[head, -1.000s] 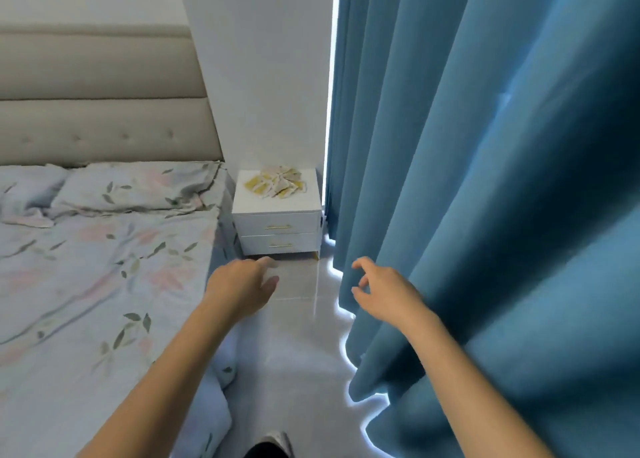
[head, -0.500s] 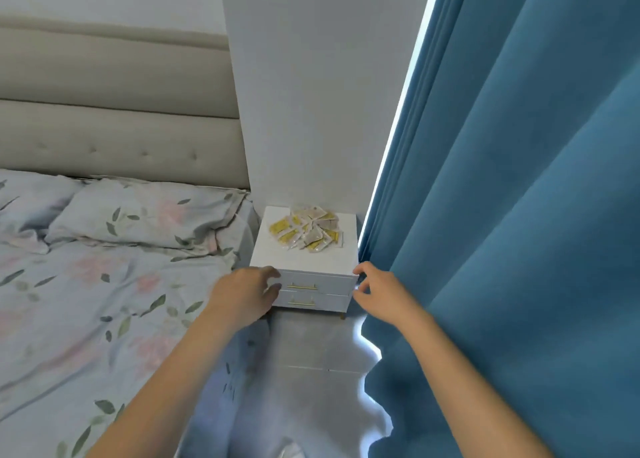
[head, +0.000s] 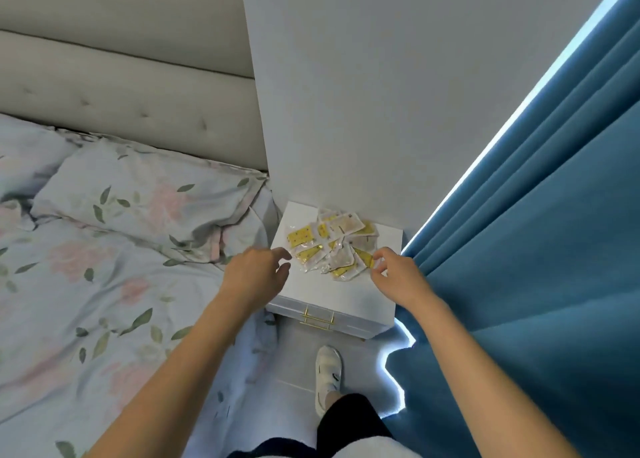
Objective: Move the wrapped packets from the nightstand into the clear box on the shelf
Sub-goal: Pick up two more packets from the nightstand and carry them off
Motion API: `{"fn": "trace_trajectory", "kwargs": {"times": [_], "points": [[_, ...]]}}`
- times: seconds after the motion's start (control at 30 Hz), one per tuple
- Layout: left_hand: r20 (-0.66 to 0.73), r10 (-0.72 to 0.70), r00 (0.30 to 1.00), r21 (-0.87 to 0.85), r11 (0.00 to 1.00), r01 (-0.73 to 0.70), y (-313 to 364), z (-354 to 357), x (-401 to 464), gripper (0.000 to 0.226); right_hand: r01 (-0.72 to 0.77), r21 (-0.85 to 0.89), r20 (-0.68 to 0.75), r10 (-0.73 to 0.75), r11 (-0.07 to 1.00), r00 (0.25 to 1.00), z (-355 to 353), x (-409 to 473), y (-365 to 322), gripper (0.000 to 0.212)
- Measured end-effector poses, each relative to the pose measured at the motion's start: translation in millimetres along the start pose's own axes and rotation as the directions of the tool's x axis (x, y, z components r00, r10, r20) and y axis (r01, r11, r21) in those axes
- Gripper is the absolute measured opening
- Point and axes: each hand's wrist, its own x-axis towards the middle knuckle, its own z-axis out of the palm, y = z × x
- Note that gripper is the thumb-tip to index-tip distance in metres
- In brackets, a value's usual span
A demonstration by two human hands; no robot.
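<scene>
A pile of several clear-wrapped packets [head: 332,246], some yellow and some pale, lies on top of the white nightstand [head: 339,298]. My left hand [head: 256,277] hovers at the pile's left edge with fingers apart and nothing in it. My right hand [head: 398,277] is at the pile's right edge. Its thumb and forefinger sit either side of the corner of a yellow packet [head: 363,257] that still lies on the pile. I cannot tell if the pinch is closed. The clear box and the shelf are out of view.
A bed with floral bedding [head: 104,277] and a pillow [head: 149,198] lies to the left, touching the nightstand. A blue curtain [head: 536,250] hangs close on the right. My white shoe [head: 328,371] stands on the tiled floor before the gold-handled drawers [head: 318,317].
I have stepped up to the nightstand and now look down on it. Both hands have moved from in front of the drawers up over the top, to either side of the packet pile.
</scene>
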Motion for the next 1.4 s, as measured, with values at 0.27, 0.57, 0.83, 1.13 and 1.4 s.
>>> {"fn": "trace_trajectory", "kwargs": {"times": [0.27,0.57,0.83,1.13,1.4], "points": [[0.06,-0.217,0.974,-0.152,0.963,0.223,-35.5,65.5,100.9,0.032,-0.097,0.141,0.011,0.097,0.985,0.995,32.4,156.2,35.4,0.021],[0.124,-0.358,0.925,-0.267,0.886,0.379,-94.7,131.8,185.4,0.03,-0.079,0.207,0.097,0.06,0.975,0.993,120.6,295.0,27.5,0.019],[0.212,-0.376,0.902,-0.308,0.85,0.427,-126.7,182.6,217.2,0.03,0.237,-0.301,0.193,-0.184,0.924,0.964,204.3,405.9,-3.9,0.057],[0.369,-0.4,0.839,-0.377,0.76,0.529,-129.7,217.1,218.9,0.032,0.399,-0.541,0.336,-0.244,0.74,0.91,226.4,428.6,-6.7,0.068],[0.425,-0.46,0.78,-0.511,0.589,0.626,-114.6,228.6,226.5,0.027,0.223,-0.269,-0.041,-0.242,0.937,0.969,220.9,400.6,33.9,0.039]]}}
